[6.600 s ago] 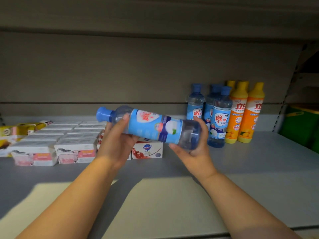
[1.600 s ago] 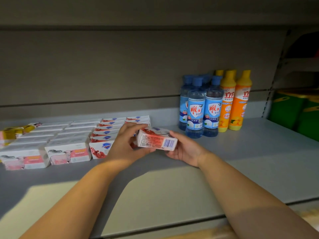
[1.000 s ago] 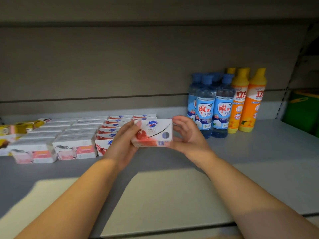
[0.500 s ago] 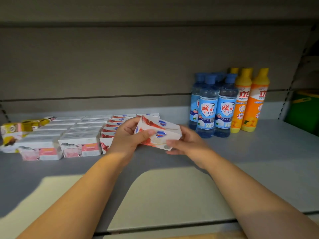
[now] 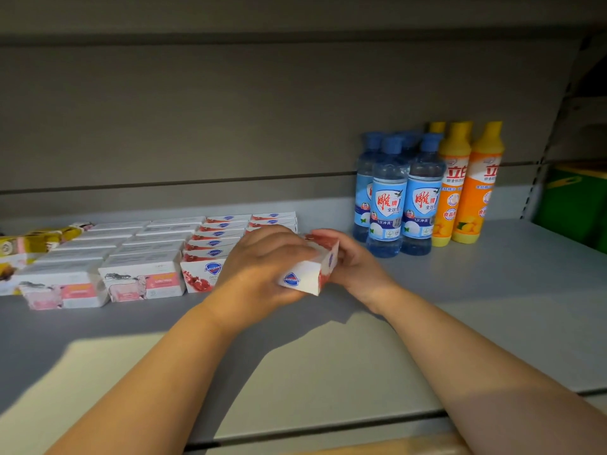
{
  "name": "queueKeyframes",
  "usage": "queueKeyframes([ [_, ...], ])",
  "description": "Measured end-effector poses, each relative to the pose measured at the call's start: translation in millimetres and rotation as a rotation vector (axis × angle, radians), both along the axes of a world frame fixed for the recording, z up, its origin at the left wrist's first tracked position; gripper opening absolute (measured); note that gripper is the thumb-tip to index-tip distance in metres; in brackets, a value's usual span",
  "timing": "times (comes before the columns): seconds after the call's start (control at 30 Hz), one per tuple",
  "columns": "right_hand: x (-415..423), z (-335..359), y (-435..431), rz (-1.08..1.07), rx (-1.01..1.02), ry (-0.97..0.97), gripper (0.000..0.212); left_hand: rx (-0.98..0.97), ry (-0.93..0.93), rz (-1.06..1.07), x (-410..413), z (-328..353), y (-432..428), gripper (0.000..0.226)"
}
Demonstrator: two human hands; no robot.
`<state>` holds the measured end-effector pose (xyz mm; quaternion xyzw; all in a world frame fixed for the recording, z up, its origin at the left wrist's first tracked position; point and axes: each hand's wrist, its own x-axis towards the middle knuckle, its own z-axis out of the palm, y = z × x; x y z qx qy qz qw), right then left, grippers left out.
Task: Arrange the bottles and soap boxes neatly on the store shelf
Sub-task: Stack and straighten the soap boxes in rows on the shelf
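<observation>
While both hands are clamped on one soap box (image 5: 308, 274), the box sits clear of the shelf (image 5: 509, 290), held just above the surface between the two palms.

- Left hand (image 5: 262, 267): wrapped over the top and near side of the carton, covering most of it.
- Right hand (image 5: 353, 267): cupped against the opposite side, fingers curled round the far edge.

Orientation: the carton is tilted, with one corner pointing down toward the person and a white face with a blue logo turned outward. Its long axis appears to run from that near corner away toward the rear wall. The left hand hides too much of it to confirm this.

Governing relation: the likely destination is the short red-printed row (image 5: 274, 220), directly beyond the knuckles of the left hand. Whether the spot in front of that row is free cannot be told, as the hands cover it. The full red-printed row (image 5: 202, 274) lies just outboard of the left hand. Boxes in both rows lie flat, long side across, printed face forward. The held carton therefore probably needs levelling and a turn to match them, followed by a short advance away from the person.

The left hand is the nearer one to the rows. The right hand stands between the carton and the blue bottles (image 5: 404, 198), and is well apart from them.
</observation>
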<state>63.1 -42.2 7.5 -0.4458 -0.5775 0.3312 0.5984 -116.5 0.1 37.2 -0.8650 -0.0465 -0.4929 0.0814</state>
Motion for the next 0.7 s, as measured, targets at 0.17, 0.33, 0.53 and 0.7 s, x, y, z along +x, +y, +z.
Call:
queueKeyframes([
  [0.17, 2, 7, -6, -0.078, -0.010, 0.028, 0.038, -1.053, -0.219, -0.089, -3, 1, 2, 0.023],
  [0.33, -22, 15, -15, -0.133, 0.071, 0.142, 0.017, -1.895, -0.273, -0.431, 6, -7, 4, 0.041],
  [0.53, -46, 14, -20, -0.108, 0.129, -0.037, 0.054, -2.238, -0.247, -0.738, 6, -11, 14, 0.044],
  [0.7, -45, 16, -17, -0.147, -0.005, 0.015, 0.029, -2.366, 0.014, -0.599, 7, -17, 15, 0.042],
])
